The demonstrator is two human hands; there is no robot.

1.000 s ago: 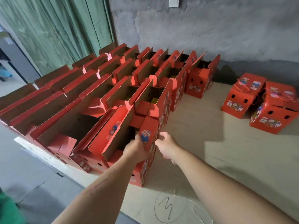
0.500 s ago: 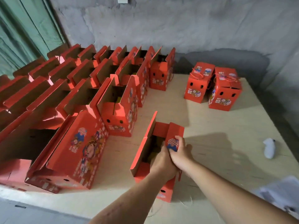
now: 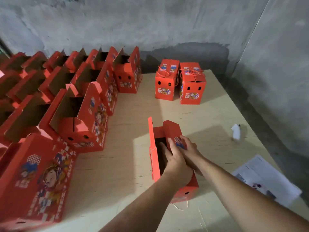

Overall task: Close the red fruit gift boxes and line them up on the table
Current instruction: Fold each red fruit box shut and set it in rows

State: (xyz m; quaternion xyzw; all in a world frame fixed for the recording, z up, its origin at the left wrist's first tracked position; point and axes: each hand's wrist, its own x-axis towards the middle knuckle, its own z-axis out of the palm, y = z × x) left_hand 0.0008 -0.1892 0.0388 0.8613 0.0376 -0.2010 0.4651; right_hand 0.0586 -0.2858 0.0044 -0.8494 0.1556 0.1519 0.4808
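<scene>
— Where was the box?
— Pulled out from the open rows since a second ago, alone mid-table. Left hand and right hand gripped its right flap, folding; closing had begun.

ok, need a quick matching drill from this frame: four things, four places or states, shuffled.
Things:
1. box under the hands
2. two boxes by the wall
3. white papers
4. small white object

Places or states:
A. closed, string handles on top
B. table's near right edge
C. top flaps open, held by left hand and right hand
D. alone on the table, right of the held box

Pairs: 1-C, 2-A, 3-B, 4-D
</scene>
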